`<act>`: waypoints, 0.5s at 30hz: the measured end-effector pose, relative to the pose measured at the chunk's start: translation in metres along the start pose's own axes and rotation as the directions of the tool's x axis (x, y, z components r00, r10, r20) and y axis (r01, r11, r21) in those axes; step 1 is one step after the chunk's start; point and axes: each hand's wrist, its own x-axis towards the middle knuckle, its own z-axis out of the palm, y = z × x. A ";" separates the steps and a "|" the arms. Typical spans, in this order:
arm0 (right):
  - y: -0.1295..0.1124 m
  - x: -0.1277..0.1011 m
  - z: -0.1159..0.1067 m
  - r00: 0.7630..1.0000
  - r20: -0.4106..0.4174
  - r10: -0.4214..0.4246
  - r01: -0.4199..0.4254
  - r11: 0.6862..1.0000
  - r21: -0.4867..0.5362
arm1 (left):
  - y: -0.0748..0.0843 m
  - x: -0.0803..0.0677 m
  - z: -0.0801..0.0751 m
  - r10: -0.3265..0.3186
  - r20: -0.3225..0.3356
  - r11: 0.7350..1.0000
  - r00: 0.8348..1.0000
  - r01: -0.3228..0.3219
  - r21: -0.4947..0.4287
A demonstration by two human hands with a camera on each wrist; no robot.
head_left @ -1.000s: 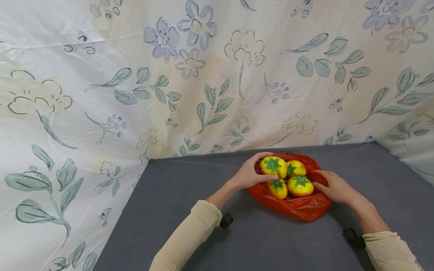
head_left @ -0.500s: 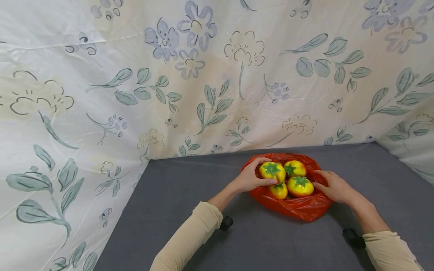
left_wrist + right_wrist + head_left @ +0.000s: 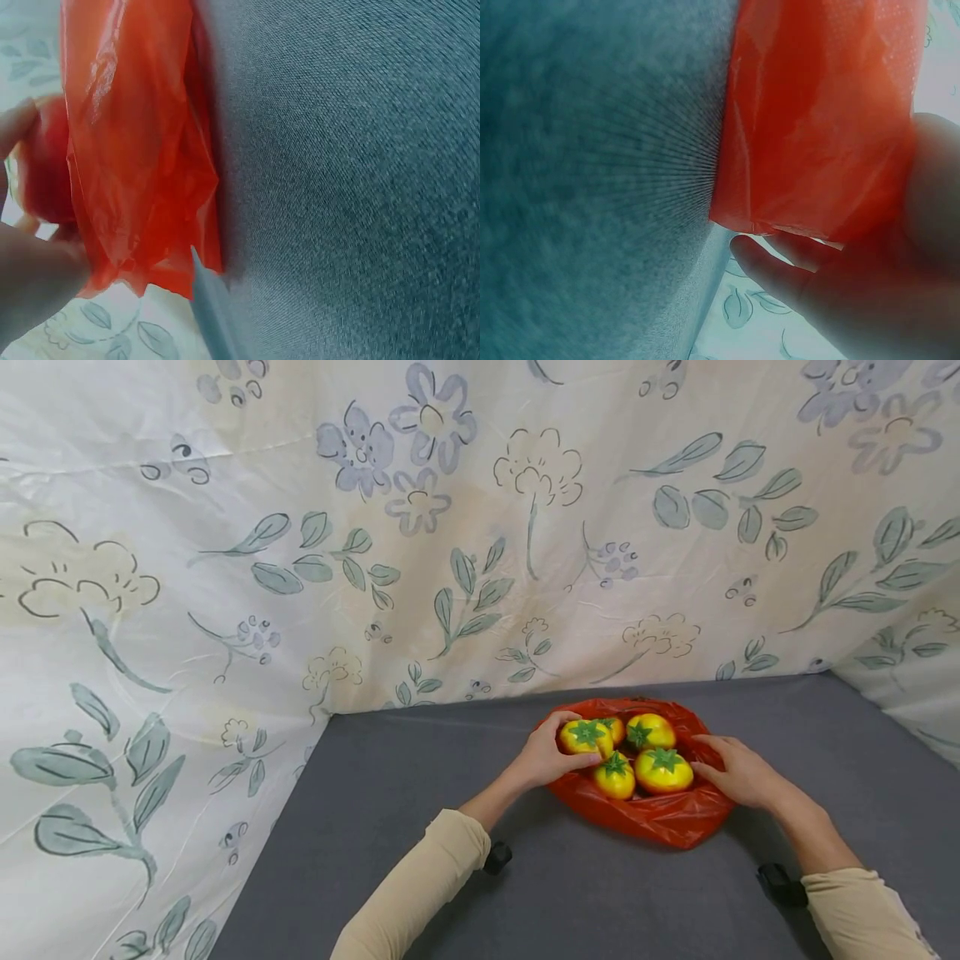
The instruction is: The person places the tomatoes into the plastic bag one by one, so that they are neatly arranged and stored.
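Observation:
A red plastic bag [image 3: 678,827] lies on the grey table with its mouth spread wide. Several yellow-and-red tomatoes with green star-shaped tops sit in it, one tomato [image 3: 664,772] at the front right. My left hand [image 3: 546,753] grips another tomato [image 3: 585,737] between thumb and fingers at the bag's left rim. In the left wrist view, the red underside of that tomato [image 3: 49,165] shows beside the bag wall [image 3: 135,150]. My right hand [image 3: 742,772] holds the bag's right rim; in the right wrist view, the fingers [image 3: 769,266] lie beyond the red plastic [image 3: 817,135], partly hidden.
The dark grey tabletop [image 3: 390,777] extends left of and in front of the bag. A floral cloth [image 3: 450,610] hangs behind and at both sides. A small black device [image 3: 498,857] sits under the left wrist, and another black device [image 3: 782,887] by the right one.
My left hand has moved slightly left and down with its tomato, away from the others. Another tomato behind it has come into sight. My right hand has stayed on the bag's rim.

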 end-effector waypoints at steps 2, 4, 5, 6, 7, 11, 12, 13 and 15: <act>0.000 0.000 0.000 1.000 0.002 -0.002 0.002 1.000 0.000 | 0.000 -0.001 0.000 -0.002 -0.024 1.000 1.000 0.003 0.017; 0.000 0.000 -0.001 1.000 0.003 -0.003 0.003 1.000 0.000 | 0.000 -0.003 -0.001 -0.005 -0.048 0.999 0.999 0.007 0.043; 0.000 -0.001 -0.001 1.000 0.003 -0.004 0.004 1.000 0.001 | 0.000 -0.003 -0.001 -0.005 -0.059 0.998 0.998 0.009 0.057; 0.000 -0.001 -0.001 1.000 0.003 -0.005 0.005 1.000 0.002 | 0.000 -0.004 -0.001 -0.006 -0.068 0.997 0.998 0.011 0.075; 0.000 -0.001 -0.001 1.000 0.002 -0.006 0.006 1.000 0.002 | -0.001 -0.004 -0.001 -0.008 -0.077 0.995 0.997 0.015 0.094; 0.001 -0.001 -0.001 1.000 0.002 -0.005 0.005 1.000 0.007 | -0.004 -0.006 0.000 -0.012 -0.108 0.985 0.994 0.030 0.171; 0.001 -0.001 0.000 1.000 0.002 -0.006 0.006 1.000 0.008 | -0.004 -0.006 0.000 -0.014 -0.115 0.983 0.993 0.035 0.182; 0.001 -0.001 0.000 1.000 0.002 -0.008 0.008 1.000 0.009 | -0.005 -0.006 0.000 -0.014 -0.122 0.981 0.992 0.037 0.191; 0.001 -0.001 0.000 1.000 0.000 -0.011 0.011 1.000 0.011 | -0.005 -0.007 0.000 -0.013 -0.131 0.978 0.991 0.040 0.204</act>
